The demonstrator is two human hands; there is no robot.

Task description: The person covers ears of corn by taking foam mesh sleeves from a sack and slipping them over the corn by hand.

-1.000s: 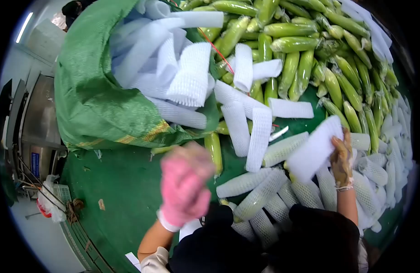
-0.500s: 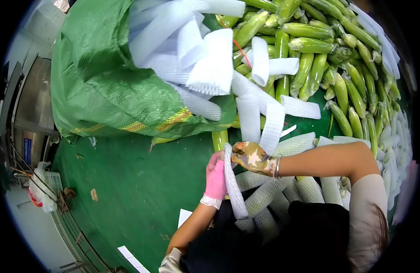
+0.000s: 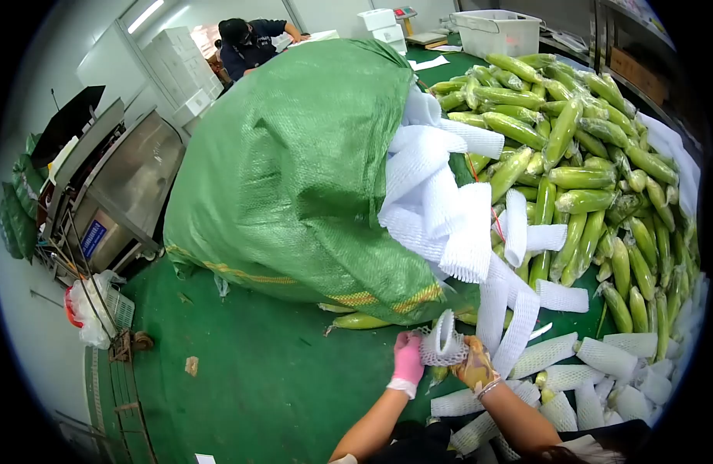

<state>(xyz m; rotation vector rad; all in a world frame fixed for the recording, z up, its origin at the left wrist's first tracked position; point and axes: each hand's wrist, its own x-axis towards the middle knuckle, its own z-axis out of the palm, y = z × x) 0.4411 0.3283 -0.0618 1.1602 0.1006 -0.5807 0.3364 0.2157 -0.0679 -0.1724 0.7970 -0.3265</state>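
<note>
My left hand (image 3: 407,359), in a pink glove, is closed on the left side of a white foam net sleeve (image 3: 445,346). On its other side my right hand (image 3: 475,366), in a patterned yellow-brown glove, grips the same sleeve. The sleeve's mouth is spread and points up. Green shows just below it between my hands, likely the end of an ear of corn (image 3: 438,374), mostly hidden. Right of my hands lie ears in foam sleeves (image 3: 544,354). Loose empty sleeves (image 3: 519,332) hang down just beyond my right hand.
A big green woven sack (image 3: 295,185) full of foam sleeves stands ahead. Plastic-wrapped ears of corn (image 3: 581,178) are heaped at right on the green surface (image 3: 271,363). A co-worker (image 3: 252,48) leans over at the back, near a white bin (image 3: 497,32).
My view has tilted up, bringing the co-worker and back of the room into sight. The sleeve, earlier long and hanging between my hands, is now bunched with its mouth open.
</note>
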